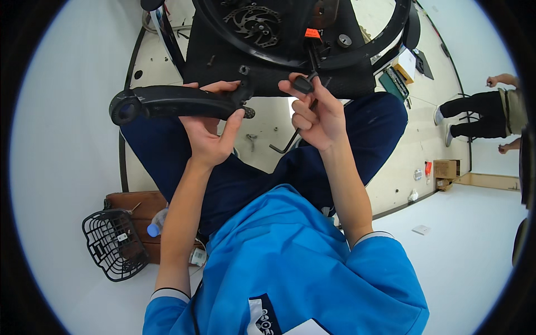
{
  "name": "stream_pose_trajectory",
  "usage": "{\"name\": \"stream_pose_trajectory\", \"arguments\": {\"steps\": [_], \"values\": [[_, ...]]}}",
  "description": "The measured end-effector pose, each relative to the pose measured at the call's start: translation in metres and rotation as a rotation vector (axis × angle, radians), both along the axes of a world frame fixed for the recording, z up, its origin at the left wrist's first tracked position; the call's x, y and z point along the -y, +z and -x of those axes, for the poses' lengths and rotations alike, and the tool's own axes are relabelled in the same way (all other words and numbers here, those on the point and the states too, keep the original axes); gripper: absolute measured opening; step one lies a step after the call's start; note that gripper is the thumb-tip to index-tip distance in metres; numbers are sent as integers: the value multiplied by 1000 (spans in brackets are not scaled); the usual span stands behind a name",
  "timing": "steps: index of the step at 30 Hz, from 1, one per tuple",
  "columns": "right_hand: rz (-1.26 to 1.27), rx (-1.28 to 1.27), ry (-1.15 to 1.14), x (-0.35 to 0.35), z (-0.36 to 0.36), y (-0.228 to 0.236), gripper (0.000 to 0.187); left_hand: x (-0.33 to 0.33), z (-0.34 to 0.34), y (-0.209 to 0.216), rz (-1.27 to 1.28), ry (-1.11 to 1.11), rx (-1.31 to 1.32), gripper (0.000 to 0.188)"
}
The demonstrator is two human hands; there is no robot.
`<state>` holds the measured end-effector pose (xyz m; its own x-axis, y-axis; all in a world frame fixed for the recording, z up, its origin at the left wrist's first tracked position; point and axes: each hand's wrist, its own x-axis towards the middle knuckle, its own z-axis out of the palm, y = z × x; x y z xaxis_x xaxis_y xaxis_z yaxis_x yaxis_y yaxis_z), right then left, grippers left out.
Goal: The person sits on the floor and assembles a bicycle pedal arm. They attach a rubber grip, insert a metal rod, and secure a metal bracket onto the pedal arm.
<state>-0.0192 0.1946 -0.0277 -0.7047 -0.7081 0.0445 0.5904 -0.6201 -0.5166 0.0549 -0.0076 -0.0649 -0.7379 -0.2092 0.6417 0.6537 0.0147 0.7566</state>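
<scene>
My left hand is wrapped round a long black curved arm, held roughly level above my left thigh. The arm has a round hole at its left end and a forked bracket at its right end. My right hand pinches a small black oval-ended part between thumb and fingers; its exact kind is unclear. A black L-shaped hex key hangs down from the curled fingers of that same hand. The two hands are a short gap apart. Beyond them, a black wheel with a brake disc lies on a black seat.
Loose small metal parts lie on the floor between my legs. At lower left are a black wire basket, a brown case and a blue-capped bottle. A green tool case and another person are at the right.
</scene>
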Motion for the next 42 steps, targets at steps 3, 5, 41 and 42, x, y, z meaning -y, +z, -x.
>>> {"name": "stream_pose_trajectory", "arguments": {"steps": [3,5,41,42], "values": [[42,73,40,2,1,-1,43,3,0,1,-4,7,-1,81],[39,81,48,2,1,-2,43,2,0,2,-20,6,8,81],[-1149,-1282,-607,39,-21,20,11,3,-3,2,-56,95,161,86],[-1132,-1341,-632,41,-21,20,10,3,-3,3,-48,106,159,86]]}}
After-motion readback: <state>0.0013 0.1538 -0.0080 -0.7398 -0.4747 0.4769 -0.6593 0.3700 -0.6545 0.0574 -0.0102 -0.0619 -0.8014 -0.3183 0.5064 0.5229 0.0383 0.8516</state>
